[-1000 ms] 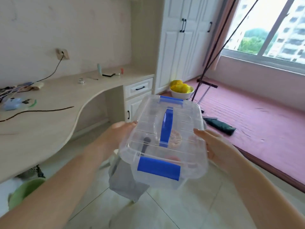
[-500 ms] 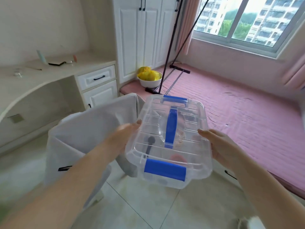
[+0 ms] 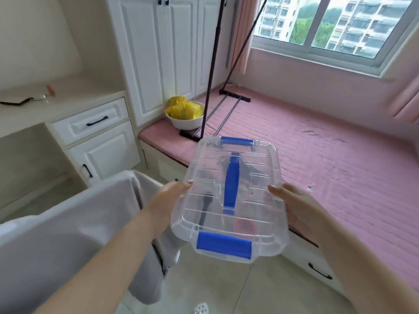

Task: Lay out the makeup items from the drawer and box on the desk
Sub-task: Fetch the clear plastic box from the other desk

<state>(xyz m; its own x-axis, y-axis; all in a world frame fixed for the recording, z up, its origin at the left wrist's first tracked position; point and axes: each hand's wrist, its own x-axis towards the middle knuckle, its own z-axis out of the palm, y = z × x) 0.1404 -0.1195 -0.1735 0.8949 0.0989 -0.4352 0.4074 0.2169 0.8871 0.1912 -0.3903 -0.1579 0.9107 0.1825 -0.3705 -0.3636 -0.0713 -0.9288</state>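
Bedroom with pink window-seat mattress (image 3: 317, 155); counter (image 3: 56, 105) at far left. Left hand (image 3: 169, 196) and right hand (image 3: 294, 205) clasp the clear box (image 3: 229, 200) by its sides, lid latched, midair. Advice: keep it level, carry to the counter, set down before unlatching.

A white bowl (image 3: 186, 122) of yellow bags (image 3: 183, 109) sits on the pink mat (image 3: 317, 150).

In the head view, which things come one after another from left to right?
desk → top drawer → white bowl → clear box → right hand → pink curtain
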